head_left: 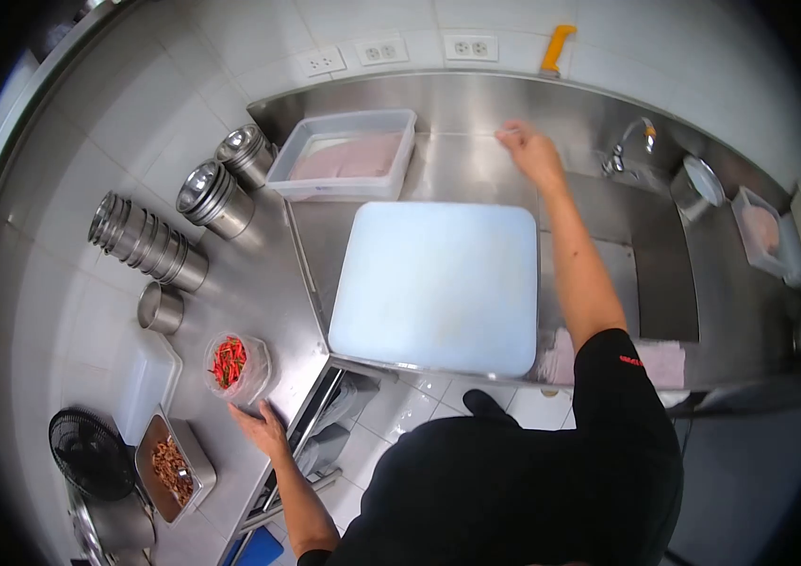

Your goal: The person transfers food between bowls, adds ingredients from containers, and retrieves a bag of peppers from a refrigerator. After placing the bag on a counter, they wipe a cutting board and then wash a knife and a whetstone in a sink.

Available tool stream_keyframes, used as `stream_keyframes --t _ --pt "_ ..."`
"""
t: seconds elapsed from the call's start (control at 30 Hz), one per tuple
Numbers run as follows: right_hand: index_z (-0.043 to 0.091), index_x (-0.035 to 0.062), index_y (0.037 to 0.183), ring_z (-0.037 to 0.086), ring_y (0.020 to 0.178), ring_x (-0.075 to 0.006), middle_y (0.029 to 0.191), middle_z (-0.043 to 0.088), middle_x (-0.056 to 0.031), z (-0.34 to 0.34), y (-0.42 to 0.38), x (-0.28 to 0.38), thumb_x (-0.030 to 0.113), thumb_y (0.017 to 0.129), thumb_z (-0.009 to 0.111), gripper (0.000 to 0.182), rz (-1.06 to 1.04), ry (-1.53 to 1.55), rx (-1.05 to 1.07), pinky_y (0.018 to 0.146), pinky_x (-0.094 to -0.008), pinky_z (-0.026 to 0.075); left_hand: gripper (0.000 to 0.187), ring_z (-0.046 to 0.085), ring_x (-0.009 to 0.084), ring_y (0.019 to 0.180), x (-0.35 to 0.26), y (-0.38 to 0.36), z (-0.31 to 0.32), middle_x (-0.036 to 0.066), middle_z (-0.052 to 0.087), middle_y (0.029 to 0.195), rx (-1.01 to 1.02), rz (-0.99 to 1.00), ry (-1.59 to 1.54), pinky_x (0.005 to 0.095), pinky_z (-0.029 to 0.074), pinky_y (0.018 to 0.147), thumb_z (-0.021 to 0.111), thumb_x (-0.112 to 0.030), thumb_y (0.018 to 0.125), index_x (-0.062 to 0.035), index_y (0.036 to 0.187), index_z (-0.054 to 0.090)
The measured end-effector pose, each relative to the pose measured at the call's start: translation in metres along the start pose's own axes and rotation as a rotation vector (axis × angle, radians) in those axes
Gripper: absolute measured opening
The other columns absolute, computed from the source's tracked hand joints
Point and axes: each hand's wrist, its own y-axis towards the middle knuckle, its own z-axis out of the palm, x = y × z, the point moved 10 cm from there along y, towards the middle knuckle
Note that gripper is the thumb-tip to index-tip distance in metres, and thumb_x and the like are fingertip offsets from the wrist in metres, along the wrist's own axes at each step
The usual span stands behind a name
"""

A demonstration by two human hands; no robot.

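Note:
My left hand (263, 429) is at the near side of a clear plastic container (254, 374) of red chilies (229, 362) on the left steel counter. Its thumb and fingers are apart, and nothing shows between them. Over the counter behind the white cutting board (434, 288), near the sink, my right hand (526, 146) is raised with its fingers drawn together. Whatever those fingers may hold is too small to make out. To the left of this hand, a white plastic tub (339, 191) holds a pale pink slab (347, 158).
Stacked steel pots (216, 198) and cups (150, 245) line the left wall. Nearer are a metal tray (202, 472) of brown pieces and a black fan-like object (91, 453). On the right are the sink (669, 274), a faucet (619, 156) and a pink cloth (661, 364).

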Motion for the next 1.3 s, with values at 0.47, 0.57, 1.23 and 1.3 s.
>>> stream_keyframes --t 0.47,0.57,1.23,1.3 --pt "0.055 0.0045 0.128 0.061 0.113 -0.0379 0.120 0.065 -0.0223 -0.065 0.304 -0.171 0.065 0.085 0.055 0.074 0.267 -0.274 -0.017 0.094 -0.0459 0.048 0.046 0.059 0.0288 0.088 0.046 -0.494 0.042 0.015 0.061 0.101 1.083 -0.593 -0.176 0.0437 0.051 0.078 0.066 -0.040 0.089 -0.0058 0.120 0.060" --pt "0.064 0.0025 0.120 0.062 0.113 -0.0340 0.120 0.066 -0.0191 -0.063 0.326 -0.175 0.073 0.081 0.055 0.081 0.372 -0.232 0.072 0.092 -0.0435 0.049 0.036 0.061 0.0225 0.070 0.019 -0.540 -0.005 0.010 0.063 0.084 0.953 -0.477 -0.211 0.0432 0.053 0.066 0.067 -0.036 0.089 -0.0076 0.112 0.065" --pt "0.056 -0.0004 0.128 0.068 0.090 -0.0214 0.107 0.069 -0.0165 -0.184 0.180 0.169 0.034 0.089 0.072 0.054 -0.672 0.330 -0.236 0.075 -0.0314 0.053 0.062 0.055 0.0357 0.124 -0.054 -0.402 0.066 0.023 0.060 0.131 0.850 -0.863 -0.205 0.0407 0.043 0.105 0.058 -0.049 0.094 -0.0060 0.138 0.052" --pt "0.053 0.0015 0.130 0.068 0.085 -0.0172 0.105 0.069 -0.0139 -0.163 0.130 0.174 0.030 0.087 0.074 0.055 -0.640 0.450 -0.176 0.067 -0.0276 0.052 0.061 0.055 0.0357 0.124 -0.008 -0.453 0.100 0.021 0.060 0.132 0.913 -0.739 -0.169 0.0412 0.043 0.105 0.057 -0.049 0.094 -0.0072 0.138 0.053"
